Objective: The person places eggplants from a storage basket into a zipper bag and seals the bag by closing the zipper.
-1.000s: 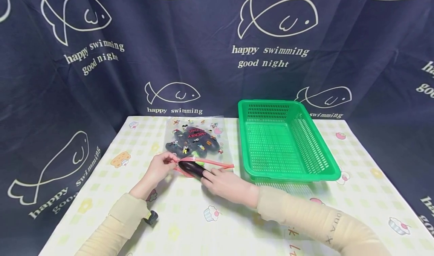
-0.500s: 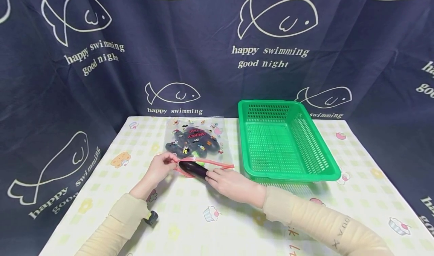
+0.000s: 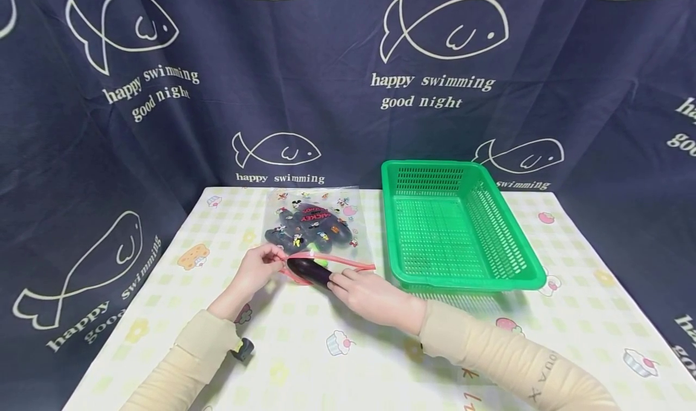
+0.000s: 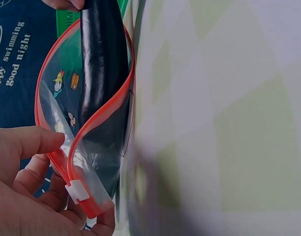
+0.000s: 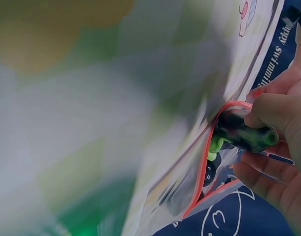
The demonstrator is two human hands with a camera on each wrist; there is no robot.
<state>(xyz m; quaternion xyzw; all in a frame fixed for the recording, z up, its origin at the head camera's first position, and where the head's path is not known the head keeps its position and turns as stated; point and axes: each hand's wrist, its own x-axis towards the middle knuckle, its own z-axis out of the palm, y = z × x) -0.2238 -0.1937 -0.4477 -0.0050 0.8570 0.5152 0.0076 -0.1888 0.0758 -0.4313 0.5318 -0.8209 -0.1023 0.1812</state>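
Note:
My left hand (image 3: 251,276) pinches one corner of a clear printed zip bag (image 3: 356,217), beside the white slider (image 4: 77,191). The bag's red zip edge (image 4: 41,73) gapes wide in the left wrist view. With my right hand (image 3: 372,299) I grip an eggplant (image 3: 309,272) near its green stem end (image 5: 269,137). The eggplant's other end lies inside the bag mouth, partly hidden by the red edge. Several more dark eggplants (image 3: 283,239) show through the plastic, with a bit of light green stem (image 5: 216,143) near the opening.
A green slotted plastic basket (image 3: 402,275) stands right of the bag, with nothing in it. The table wears a pale checked cloth (image 3: 293,344). Behind it hangs a dark blue curtain (image 3: 348,133) with fish drawings.
My right hand has slid a little to the right along the eggplant, toward its stem end. The eggplant lies nearly where it was, and my left hand stays still on the bag corner.

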